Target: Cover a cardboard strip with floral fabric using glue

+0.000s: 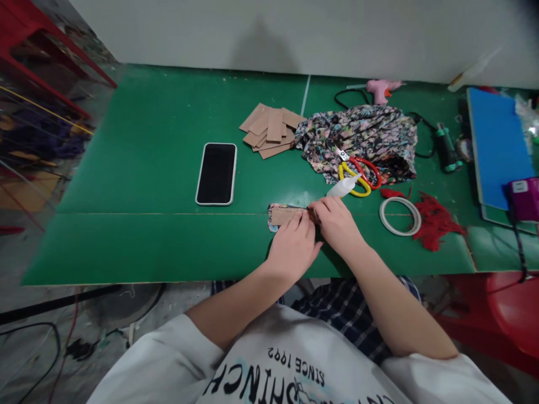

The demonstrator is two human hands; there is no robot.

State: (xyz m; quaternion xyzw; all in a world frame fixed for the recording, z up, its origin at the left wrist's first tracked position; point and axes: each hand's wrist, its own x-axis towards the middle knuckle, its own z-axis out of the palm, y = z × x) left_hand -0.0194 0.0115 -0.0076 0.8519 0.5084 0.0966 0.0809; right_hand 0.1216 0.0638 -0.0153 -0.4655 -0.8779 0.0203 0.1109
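Here, both hands meet at the near middle of the green table (pixel 138 168). The left hand (pixel 293 247) lies palm down, fingers curled forward, fingertips pressing on a small cardboard piece (pixel 283 215) that rests on a scrap of floral cloth (pixel 272 220) — the cloth edge shows on the left and bottom of the card. The right hand (pixel 337 221) is closed round a small white glue bottle (pixel 343 187), whose body sticks out past the knuckles toward the far right; its fingertips pinch at the right end of the cardboard piece. Whether the nozzle touches the card — cannot tell, it is hidden under the fingers.

Just beyond the bottle lie scissors (pixel 360 174) with one yellow and one red handle, on the edge of a heap of floral fabric (pixel 362 140). Left of that heap sits a loose stack of cardboard rectangles (pixel 272 132). A phone (pixel 217 173) lies face up, screen dark, well left of the hands. Right of the hands: a roll of tape (pixel 400 216) flat on the table, red threads (pixel 435 221) touching it. At the far edge, a pink glue gun (pixel 381 88). A blue board (pixel 499 140) lies at far right.
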